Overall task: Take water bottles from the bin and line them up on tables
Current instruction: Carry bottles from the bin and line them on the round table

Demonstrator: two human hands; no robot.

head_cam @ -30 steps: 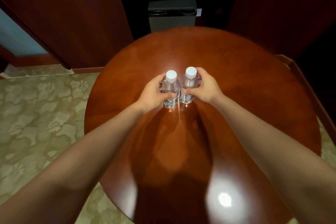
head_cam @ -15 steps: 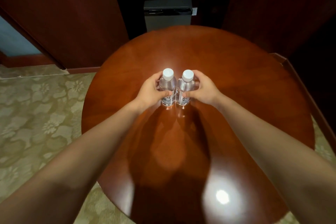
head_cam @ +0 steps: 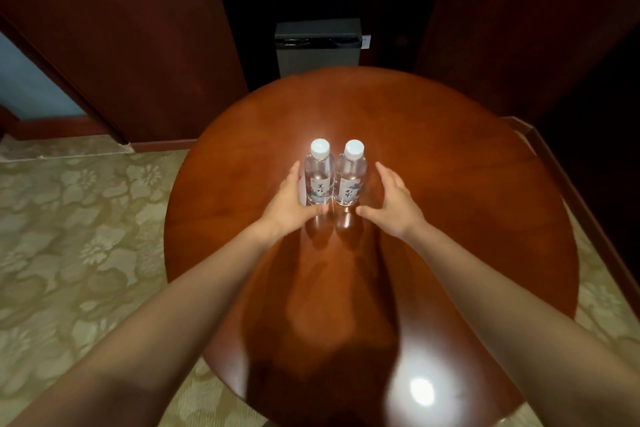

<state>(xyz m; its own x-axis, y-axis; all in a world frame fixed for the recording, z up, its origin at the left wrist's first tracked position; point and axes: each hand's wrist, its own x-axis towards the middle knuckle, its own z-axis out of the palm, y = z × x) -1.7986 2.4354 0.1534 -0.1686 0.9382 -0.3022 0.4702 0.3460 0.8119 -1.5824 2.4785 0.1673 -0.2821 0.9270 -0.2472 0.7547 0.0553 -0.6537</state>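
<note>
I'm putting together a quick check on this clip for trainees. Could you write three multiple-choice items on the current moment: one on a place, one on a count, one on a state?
1. Where do the water bottles stand?
A. on the carpet
B. on the round wooden table
C. in a bin

2. How many bottles are on the table?
A. one
B. two
C. four

3. What is the right hand doing?
A. it is open, clear of its bottle
B. it is twisting off a cap
C. it is lifting a bottle

Answers:
1 B, both stand upright, side by side, on the round wooden table.
2 B, a left bottle and a right bottle, each with a white cap.
3 A, the right hand is spread with a gap to the right bottle; the left hand is open too.
</note>
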